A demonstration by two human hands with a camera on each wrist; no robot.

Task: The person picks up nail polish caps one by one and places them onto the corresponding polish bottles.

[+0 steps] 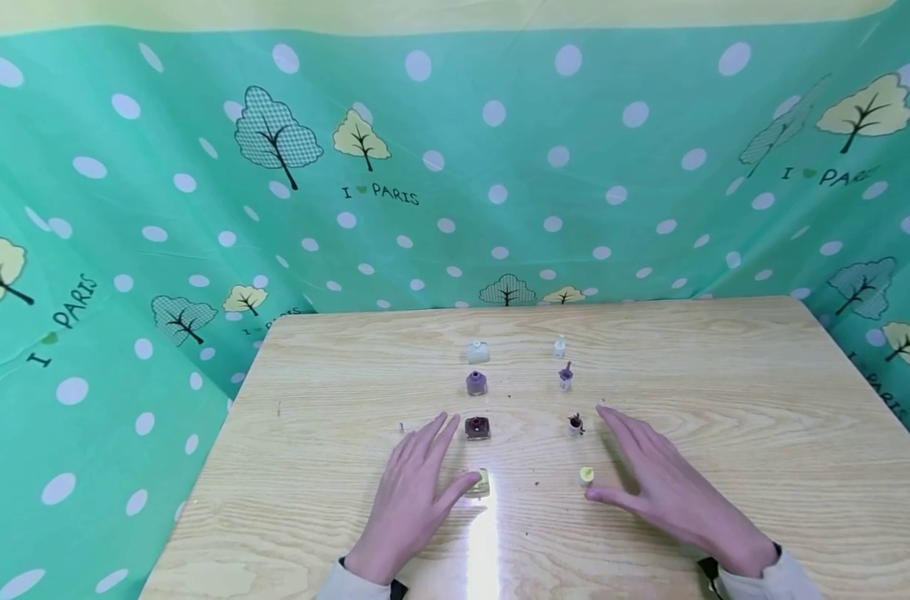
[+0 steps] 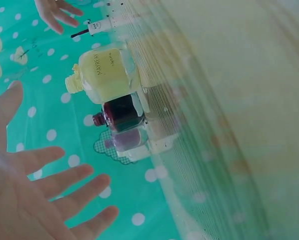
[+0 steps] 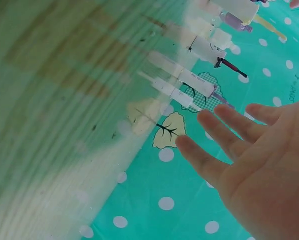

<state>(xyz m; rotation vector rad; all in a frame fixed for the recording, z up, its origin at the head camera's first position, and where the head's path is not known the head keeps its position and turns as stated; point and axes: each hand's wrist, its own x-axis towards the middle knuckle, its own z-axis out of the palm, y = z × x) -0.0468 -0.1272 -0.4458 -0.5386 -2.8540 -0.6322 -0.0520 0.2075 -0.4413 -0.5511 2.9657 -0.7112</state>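
Note:
Open nail polish bottles form a column on the table: yellow [image 1: 482, 485] nearest, then dark red [image 1: 477, 429], purple [image 1: 476, 384] and a whitish one [image 1: 478, 353]. To their right runs a column of white caps, brushes pointing up: a yellow-brushed cap [image 1: 586, 477], a dark red one [image 1: 576, 426], a purple one [image 1: 566, 382] and a white one [image 1: 560, 349]. My left hand [image 1: 413, 496] hovers left of the bottles, fingers spread, its thumb over the yellow bottle in the head view but apart from it in the left wrist view. My right hand [image 1: 668, 487], holding nothing, is right of the caps.
The wooden table [image 1: 335, 375] has small dark specks on it and a bright light reflection near its front. A green dotted cloth [image 1: 500, 217] with printed trees hangs behind and along both sides.

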